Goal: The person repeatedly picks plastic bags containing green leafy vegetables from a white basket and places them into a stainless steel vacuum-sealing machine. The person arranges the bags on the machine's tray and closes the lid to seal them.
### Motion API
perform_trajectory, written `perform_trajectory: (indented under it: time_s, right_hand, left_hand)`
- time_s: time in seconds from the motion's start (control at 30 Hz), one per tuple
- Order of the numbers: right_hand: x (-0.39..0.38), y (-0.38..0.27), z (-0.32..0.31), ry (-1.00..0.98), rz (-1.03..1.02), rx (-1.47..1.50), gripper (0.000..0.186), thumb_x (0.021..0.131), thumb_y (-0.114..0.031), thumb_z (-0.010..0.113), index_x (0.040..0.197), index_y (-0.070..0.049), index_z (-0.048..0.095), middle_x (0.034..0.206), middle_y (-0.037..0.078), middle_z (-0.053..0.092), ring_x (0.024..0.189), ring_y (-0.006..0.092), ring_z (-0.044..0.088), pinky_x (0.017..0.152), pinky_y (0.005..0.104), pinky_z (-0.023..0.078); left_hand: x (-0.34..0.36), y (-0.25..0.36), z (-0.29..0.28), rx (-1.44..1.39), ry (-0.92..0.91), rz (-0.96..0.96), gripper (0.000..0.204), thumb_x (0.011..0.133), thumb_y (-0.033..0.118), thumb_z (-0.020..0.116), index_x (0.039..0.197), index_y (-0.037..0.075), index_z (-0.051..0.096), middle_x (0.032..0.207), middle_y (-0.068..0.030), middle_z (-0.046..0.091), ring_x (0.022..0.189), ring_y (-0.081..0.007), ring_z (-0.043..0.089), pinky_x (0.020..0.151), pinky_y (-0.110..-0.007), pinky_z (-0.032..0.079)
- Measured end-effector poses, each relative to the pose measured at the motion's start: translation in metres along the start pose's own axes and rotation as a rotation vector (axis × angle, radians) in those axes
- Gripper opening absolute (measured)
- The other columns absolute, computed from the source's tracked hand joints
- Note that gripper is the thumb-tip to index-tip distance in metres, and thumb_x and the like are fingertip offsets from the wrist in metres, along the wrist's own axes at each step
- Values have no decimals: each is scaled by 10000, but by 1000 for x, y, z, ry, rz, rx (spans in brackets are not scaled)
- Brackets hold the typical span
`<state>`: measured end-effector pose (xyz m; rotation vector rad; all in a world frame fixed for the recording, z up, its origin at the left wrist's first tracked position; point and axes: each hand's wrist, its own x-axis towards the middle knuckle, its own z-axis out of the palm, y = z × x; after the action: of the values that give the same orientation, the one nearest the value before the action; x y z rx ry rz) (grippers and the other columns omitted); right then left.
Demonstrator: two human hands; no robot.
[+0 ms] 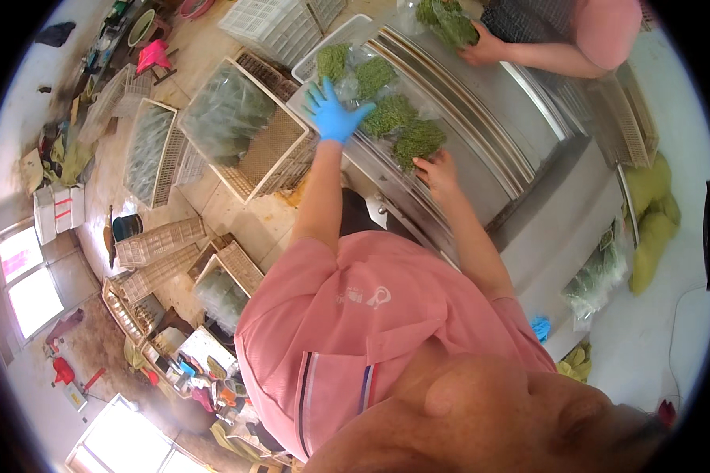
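My left hand, in a blue glove, is spread open over the left edge of a steel table, beside small bags of chopped-looking green produce. Another bag lies just beyond its fingertips. My bare right hand has its curled fingers on the near end of a green-filled bag. Between my hands lies a further bag. Long metal rails run alongside the bags. At the top, a co-worker's hand holds another bag of greens.
Plastic crates with bagged greens stand on the tiled floor to my left, near stacked white crates and a white tray. A co-worker is opposite at the upper right. Green sacks and another bag are at right.
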<state>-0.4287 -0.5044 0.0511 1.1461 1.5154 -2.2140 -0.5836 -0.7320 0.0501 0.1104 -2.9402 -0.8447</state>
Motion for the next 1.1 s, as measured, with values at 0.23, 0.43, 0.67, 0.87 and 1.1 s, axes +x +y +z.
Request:
perform_trajectory:
  time_s: [0.23, 0.43, 0.67, 0.87, 1.1]
  right_hand:
    - [55, -10, 120, -116, -87, 100, 807, 794, -15, 756, 1450, -35, 286, 1200, 147, 569, 1048, 248, 601, 852, 387, 537]
    - [122, -59, 247, 63, -174, 11, 747, 822, -20, 731, 1444, -13, 319, 1141, 141, 598, 1004, 224, 607, 847, 366, 530]
    - [175, -67, 296, 224, -526, -108, 561, 870, -19, 679, 1371, -31, 425, 1122, 109, 609, 999, 187, 603, 899, 309, 489]
    - [127, -6, 377, -95, -315, -538, 219, 900, -102, 673, 1099, -20, 632, 1011, 54, 676, 904, 136, 635, 829, 266, 497]
    - [162, 92, 465, -679, -77, -1013, 259, 867, -172, 716, 1077, -35, 652, 986, 70, 694, 864, 149, 662, 770, 302, 526]
  left_hand:
    - [123, -95, -7, -419, -374, -169, 1126, 743, 649, 714, 1567, 140, 138, 1558, -217, 287, 1428, -389, 291, 1161, -502, 228]
    - [195, -140, 26, -1024, -409, -485, 906, 923, 488, 601, 1564, 71, 115, 1542, -189, 328, 1387, -314, 375, 1109, -382, 330]
    - [199, -200, 42, -887, -394, -613, 683, 921, 421, 594, 1441, 12, 425, 1418, -226, 493, 1303, -349, 479, 1051, -384, 387]
    - [59, -388, 69, -739, -453, -753, 483, 916, 430, 620, 1113, -6, 686, 1006, -148, 707, 829, -233, 664, 742, -383, 527]
    - [-76, -556, -1, -713, -163, -1238, 487, 910, 356, 659, 1170, -54, 613, 1013, -154, 685, 842, -220, 664, 748, -338, 539]
